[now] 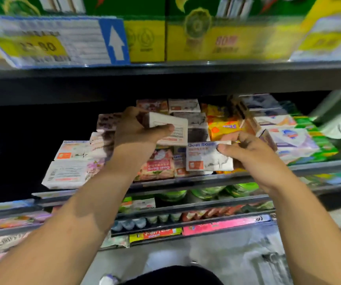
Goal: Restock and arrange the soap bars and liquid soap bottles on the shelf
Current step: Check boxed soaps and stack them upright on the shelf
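Dark shelf (206, 178) crowded with soap boxes (73, 155). I see left hand (136, 132) gripping a white box (173, 128); right hand (249, 155) pinching a Goat Soap box (206, 159) near the front edge.

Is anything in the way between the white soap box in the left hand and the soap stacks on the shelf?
Nothing visible. The left hand holds the white soap box close in front of the soap stacks. The right hand grips a Goat Soap box lower and to the right, clear of it.
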`<control>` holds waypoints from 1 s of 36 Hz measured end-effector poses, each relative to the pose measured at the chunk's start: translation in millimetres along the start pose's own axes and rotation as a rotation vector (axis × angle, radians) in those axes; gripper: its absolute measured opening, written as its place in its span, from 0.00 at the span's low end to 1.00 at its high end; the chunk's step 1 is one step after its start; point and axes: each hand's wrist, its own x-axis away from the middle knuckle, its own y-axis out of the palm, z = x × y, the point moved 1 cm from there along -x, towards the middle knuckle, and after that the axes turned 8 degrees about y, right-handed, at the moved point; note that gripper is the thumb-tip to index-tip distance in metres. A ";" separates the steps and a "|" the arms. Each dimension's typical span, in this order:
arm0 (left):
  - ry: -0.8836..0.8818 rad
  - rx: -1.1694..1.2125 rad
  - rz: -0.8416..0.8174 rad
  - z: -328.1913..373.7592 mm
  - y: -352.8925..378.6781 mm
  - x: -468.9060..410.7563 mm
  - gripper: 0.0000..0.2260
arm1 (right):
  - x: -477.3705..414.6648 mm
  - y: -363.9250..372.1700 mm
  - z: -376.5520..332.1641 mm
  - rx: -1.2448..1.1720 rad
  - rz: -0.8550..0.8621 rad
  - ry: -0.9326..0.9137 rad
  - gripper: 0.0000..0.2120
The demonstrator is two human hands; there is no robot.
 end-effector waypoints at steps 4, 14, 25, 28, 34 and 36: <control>-0.027 -0.004 -0.061 14.6 10.8 -8.0 0.22 | 2.7 5.5 10.0 0.052 0.016 0.044 0.10; -0.060 0.031 -0.104 23.3 23.4 -3.8 0.22 | 14.8 19.2 4.2 0.406 0.115 -0.055 0.28; -0.028 -0.061 -0.158 25.6 17.1 -2.4 0.22 | 10.9 16.8 -9.9 0.754 0.152 -0.296 0.22; -0.026 -0.005 -0.151 24.5 20.7 1.5 0.24 | 6.1 15.5 -23.2 0.604 0.161 -0.371 0.26; -0.096 0.162 -0.195 21.9 27.7 10.3 0.30 | -15.7 23.9 -18.9 0.346 0.083 -0.381 0.25; -0.077 0.109 -0.195 22.6 23.6 10.1 0.32 | -20.0 24.2 -20.7 0.317 0.113 -0.394 0.22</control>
